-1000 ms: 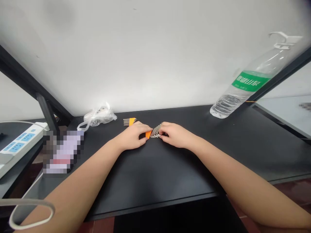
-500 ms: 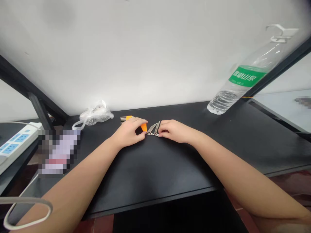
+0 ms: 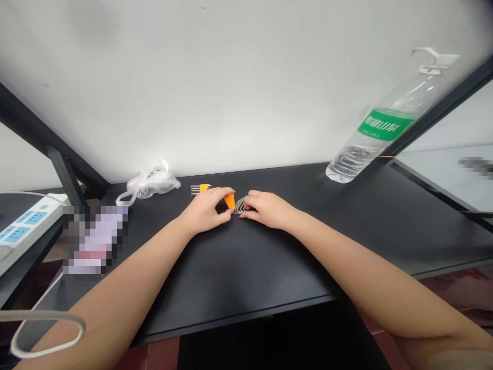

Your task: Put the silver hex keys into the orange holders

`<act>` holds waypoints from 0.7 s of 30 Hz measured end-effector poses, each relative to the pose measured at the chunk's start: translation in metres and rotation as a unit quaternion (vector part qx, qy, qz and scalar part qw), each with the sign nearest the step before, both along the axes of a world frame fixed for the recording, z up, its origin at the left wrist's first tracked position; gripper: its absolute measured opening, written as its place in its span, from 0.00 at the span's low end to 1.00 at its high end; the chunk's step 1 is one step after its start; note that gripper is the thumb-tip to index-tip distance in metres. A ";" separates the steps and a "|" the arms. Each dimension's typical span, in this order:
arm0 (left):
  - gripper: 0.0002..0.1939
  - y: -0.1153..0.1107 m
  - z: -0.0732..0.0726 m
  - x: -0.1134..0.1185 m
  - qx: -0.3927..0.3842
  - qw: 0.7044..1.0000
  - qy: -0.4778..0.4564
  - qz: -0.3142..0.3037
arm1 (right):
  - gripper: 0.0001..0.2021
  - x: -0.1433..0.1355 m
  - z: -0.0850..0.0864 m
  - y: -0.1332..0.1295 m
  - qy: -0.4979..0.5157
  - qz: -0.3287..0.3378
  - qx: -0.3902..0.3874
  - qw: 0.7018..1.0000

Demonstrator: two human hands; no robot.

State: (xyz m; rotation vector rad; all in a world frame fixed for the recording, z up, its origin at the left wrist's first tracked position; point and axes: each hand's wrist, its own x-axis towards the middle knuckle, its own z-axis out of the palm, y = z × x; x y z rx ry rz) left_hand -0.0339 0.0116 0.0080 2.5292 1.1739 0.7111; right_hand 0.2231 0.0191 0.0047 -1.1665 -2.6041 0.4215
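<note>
Between thumb and fingers, my left hand [image 3: 208, 208] pinches an orange hex key holder [image 3: 230, 201] near the middle of the black table. Several silver L-shaped hex keys [image 3: 239, 205] sit side by side at the holder's right edge. My right hand [image 3: 265, 208] has its fingers closed on the right side of these keys; how many it grips is hidden. Behind my left hand lies a second orange holder [image 3: 204, 187], with several thin metal keys [image 3: 195, 190] sticking out to its left.
A large water bottle [image 3: 370, 139] with a green label stands at the back right. At the back left is a knotted clear plastic bag [image 3: 154, 180]. A blurred-out flat object [image 3: 96, 239], a power strip [image 3: 29, 221] and a white cable [image 3: 50, 354] are on the left.
My right hand has moved left toward the orange holder, and the gap between the hex keys has closed. My left hand keeps its hold almost in place.
</note>
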 end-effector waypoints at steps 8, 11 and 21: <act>0.25 -0.001 0.002 0.000 0.007 1.000 -0.002 -0.002 | 0.07 0.013 0.013 -0.001 -0.010 0.025 -0.056 0.998; 0.25 -0.002 0.002 0.002 -0.007 1.000 -0.016 -0.007 | 0.05 0.019 0.021 -0.002 -0.071 -0.001 -0.054 0.996; 0.22 -0.006 0.007 0.006 -0.036 0.999 -0.018 -0.022 | 0.04 0.016 0.029 -0.013 -0.202 -0.067 0.004 0.977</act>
